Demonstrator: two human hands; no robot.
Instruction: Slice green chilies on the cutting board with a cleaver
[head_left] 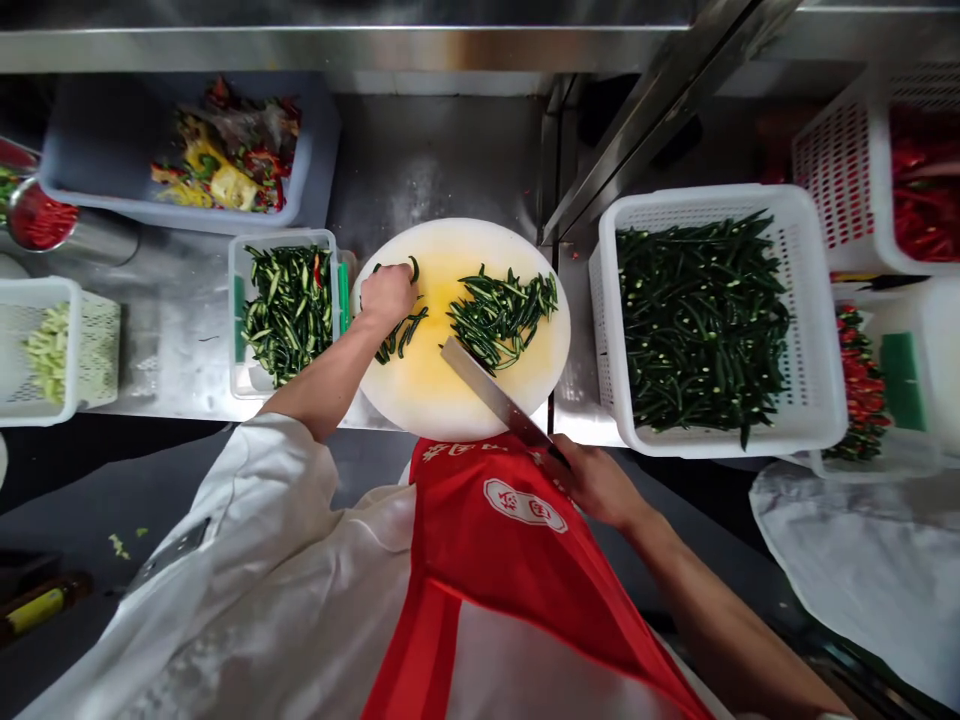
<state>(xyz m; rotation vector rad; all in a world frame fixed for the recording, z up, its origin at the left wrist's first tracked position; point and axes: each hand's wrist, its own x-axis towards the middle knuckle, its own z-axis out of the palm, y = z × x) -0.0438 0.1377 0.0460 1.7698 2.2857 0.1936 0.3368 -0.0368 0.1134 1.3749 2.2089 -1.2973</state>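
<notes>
My left hand (388,295) is closed around some green chili peppers at the left part of the round white cutting board (427,405). A few green peppers (403,335) lie just below its fingers. My right hand (589,478) grips the handle of a cleaver (495,398), whose blade tip rests over the middle of the board. Beyond the blade, on the board's right half, sits a pile of sliced green peppers (501,315). Left of the board, a clear container (238,380) holds more cut green peppers (289,310).
A white basket (821,400) of whole green peppers stands to the right, with red peppers (926,190) behind it. At the back left is a grey bin (105,150) with pepper scraps. A white basket (97,345) stands far left. A metal shelf edge (360,48) crosses the top.
</notes>
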